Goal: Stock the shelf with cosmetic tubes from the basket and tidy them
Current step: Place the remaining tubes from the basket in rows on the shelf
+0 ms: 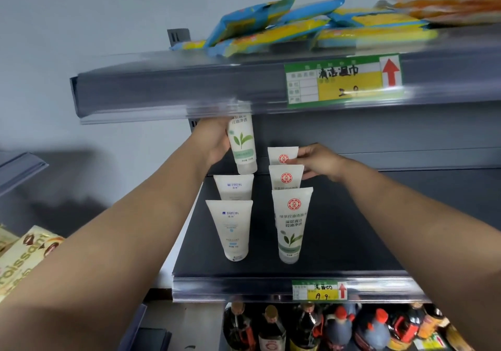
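My left hand [214, 140] grips a white tube with a green leaf print [242, 144], held cap down above the back of the dark shelf [352, 242]; its top is hidden behind the upper shelf edge. My right hand [315, 161] pinches the rearmost red-logo tube [282, 155] in the right row. In front of it stand two more red-logo tubes [286, 177] [291, 223]. The left row has two white tubes with blue print [235, 186] [230, 228]. No basket is in view.
The upper shelf edge [189, 90] hangs just above my left hand, with blue-and-yellow packets [284, 25] on top. Dark sauce bottles [311, 326] fill the shelf below. A croissant package [24, 256] lies at the left. The shelf's right half is bare.
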